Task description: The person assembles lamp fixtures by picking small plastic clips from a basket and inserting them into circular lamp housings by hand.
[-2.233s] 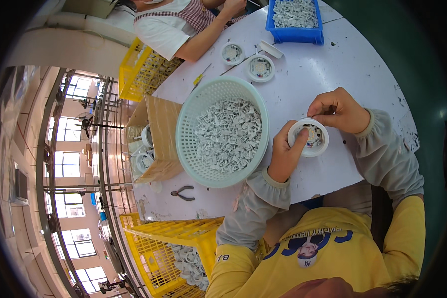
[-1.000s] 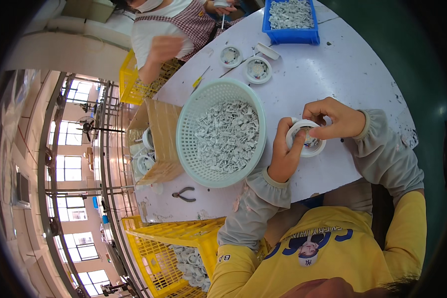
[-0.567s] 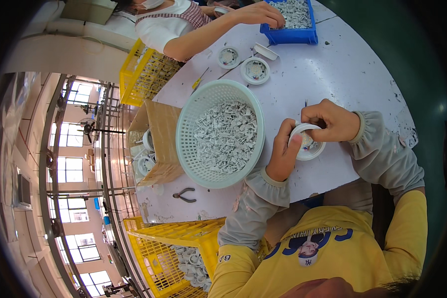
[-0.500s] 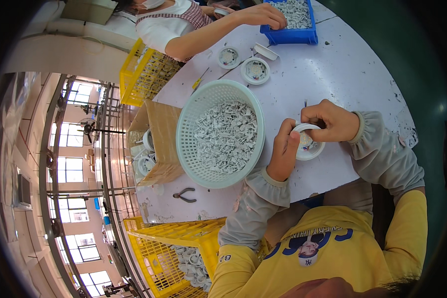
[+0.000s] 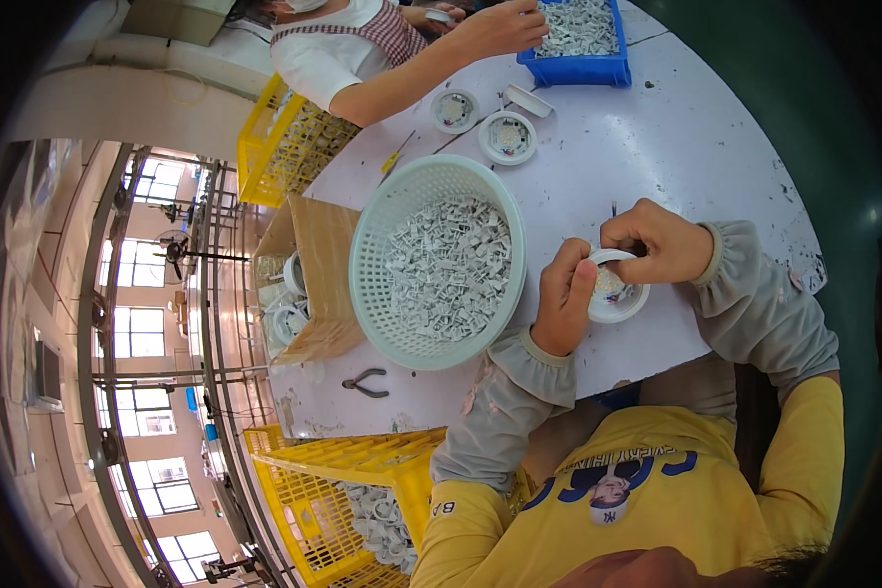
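Between my hands, over the table's near right part, is a round white lamp housing [image 5: 619, 302] with a yellowish LED board and small coloured parts inside. My left hand [image 5: 563, 299] grips its left rim, thumb up along the edge. On the far rim, the fingers of my right hand [image 5: 657, 243] are bent and closed round the edge. Two thin dark wire ends stick up just beyond the right fingers. Left of my hands stands a pale green plastic basket [image 5: 361, 279] heaped with small white plastic clips [image 5: 449, 269].
Two similar lamp housings [image 5: 508, 138] lie farther off, near a screwdriver [image 5: 398, 154]. Pliers [image 5: 366, 383] rest by a cardboard box [image 5: 328, 265]. Yellow crates [image 5: 343, 446] stand beside the table. Across it, a co-worker's hand [image 5: 508, 27] is over a blue bin [image 5: 583, 71] of white clips.
My hands and the lamp housing have shifted slightly right, and the housing looks tilted a little differently. The co-worker's hand has lifted back toward the blue bin's left edge.
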Demonstrator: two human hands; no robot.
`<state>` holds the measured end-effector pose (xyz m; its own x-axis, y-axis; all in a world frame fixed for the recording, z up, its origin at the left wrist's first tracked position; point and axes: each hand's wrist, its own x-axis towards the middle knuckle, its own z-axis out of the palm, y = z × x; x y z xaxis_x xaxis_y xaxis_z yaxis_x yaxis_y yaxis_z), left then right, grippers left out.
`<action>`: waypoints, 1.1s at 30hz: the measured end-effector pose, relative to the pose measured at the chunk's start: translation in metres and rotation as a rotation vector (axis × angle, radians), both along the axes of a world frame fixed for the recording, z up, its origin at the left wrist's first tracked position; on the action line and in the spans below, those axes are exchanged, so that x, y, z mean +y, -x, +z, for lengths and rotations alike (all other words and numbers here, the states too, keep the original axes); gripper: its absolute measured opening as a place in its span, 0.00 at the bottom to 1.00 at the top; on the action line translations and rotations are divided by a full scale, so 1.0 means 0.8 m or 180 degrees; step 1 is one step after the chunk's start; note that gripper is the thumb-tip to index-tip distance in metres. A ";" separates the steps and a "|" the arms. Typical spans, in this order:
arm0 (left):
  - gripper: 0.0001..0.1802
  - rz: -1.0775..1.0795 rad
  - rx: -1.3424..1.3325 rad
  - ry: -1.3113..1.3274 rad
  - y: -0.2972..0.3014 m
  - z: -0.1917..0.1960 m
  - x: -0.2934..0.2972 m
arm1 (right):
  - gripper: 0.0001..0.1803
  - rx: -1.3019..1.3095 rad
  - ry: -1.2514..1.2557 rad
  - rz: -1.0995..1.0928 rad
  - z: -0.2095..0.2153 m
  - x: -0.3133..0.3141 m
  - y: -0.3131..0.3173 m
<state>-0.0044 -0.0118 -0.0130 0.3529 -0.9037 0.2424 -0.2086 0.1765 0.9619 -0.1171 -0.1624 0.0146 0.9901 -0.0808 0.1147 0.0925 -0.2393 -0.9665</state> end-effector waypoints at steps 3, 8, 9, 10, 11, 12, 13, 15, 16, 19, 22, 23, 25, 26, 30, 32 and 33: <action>0.14 -0.0038 0.0041 0.0105 -0.001 -0.002 0.000 | 0.07 -0.0080 -0.0236 0.0015 -0.002 0.003 0.000; 0.14 -0.0063 0.0120 0.0124 0.000 -0.001 0.000 | 0.06 -0.0047 -0.0253 -0.0024 0.001 0.005 0.001; 0.14 -0.0056 0.0131 0.0145 0.001 -0.001 0.000 | 0.05 -0.0026 -0.0253 -0.0019 0.002 0.005 0.001; 0.14 -0.0050 0.0143 0.0166 0.001 -0.001 0.000 | 0.05 -0.0029 -0.0253 -0.0019 0.003 0.006 0.000; 0.14 -0.0052 0.0142 0.0166 0.001 0.000 0.000 | 0.05 -0.0023 -0.0397 -0.0021 0.003 0.007 -0.001; 0.13 0.0007 0.0116 0.0130 0.001 0.003 0.000 | 0.05 -0.0018 -0.0542 -0.0024 0.003 0.008 -0.002; 0.13 0.0067 0.0089 0.0095 0.001 0.004 -0.001 | 0.05 -0.0020 -0.0541 -0.0026 0.002 0.008 -0.003; 0.13 0.0091 0.0104 0.0102 0.002 0.004 -0.003 | 0.05 0.0026 -0.0537 -0.0070 -0.003 0.007 -0.004; 0.13 0.0114 0.0120 0.0104 0.004 0.003 -0.003 | 0.05 0.0024 -0.0532 -0.0071 -0.003 0.007 -0.004; 0.13 0.0214 0.0004 -0.0012 0.007 0.003 -0.003 | 0.06 -0.0120 -0.0466 -0.0159 -0.004 0.006 -0.005; 0.13 0.0275 -0.0153 0.0034 0.008 0.002 -0.003 | 0.07 -0.0090 -0.0138 -0.0185 -0.005 0.004 -0.005; 0.13 0.0271 -0.0153 0.0035 0.008 0.003 -0.003 | 0.08 -0.0138 -0.0103 -0.0217 -0.003 0.005 -0.005; 0.12 0.0284 -0.0216 0.0021 0.009 0.005 -0.003 | 0.08 -0.0185 -0.0067 -0.0254 -0.003 0.005 -0.005; 0.12 0.0282 -0.0214 0.0023 0.008 0.004 -0.003 | 0.09 -0.0198 -0.0024 -0.0267 -0.003 0.005 -0.005; 0.12 0.0303 -0.0224 -0.0064 0.008 0.000 -0.004 | 0.11 -0.0244 0.0152 -0.0326 -0.005 0.003 -0.005; 0.12 0.0326 -0.0234 -0.0077 0.009 -0.001 -0.004 | 0.11 -0.0232 0.0388 -0.0409 0.001 0.005 -0.004; 0.12 0.0346 -0.0285 -0.0067 0.009 -0.002 -0.005 | 0.12 -0.0220 0.0623 -0.0489 0.003 0.005 -0.004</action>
<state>-0.0113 -0.0159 -0.0148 0.4268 -0.8666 0.2586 -0.3105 0.1281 0.9419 -0.1142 -0.1581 0.0169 0.9572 -0.1993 0.2100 0.1048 -0.4376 -0.8930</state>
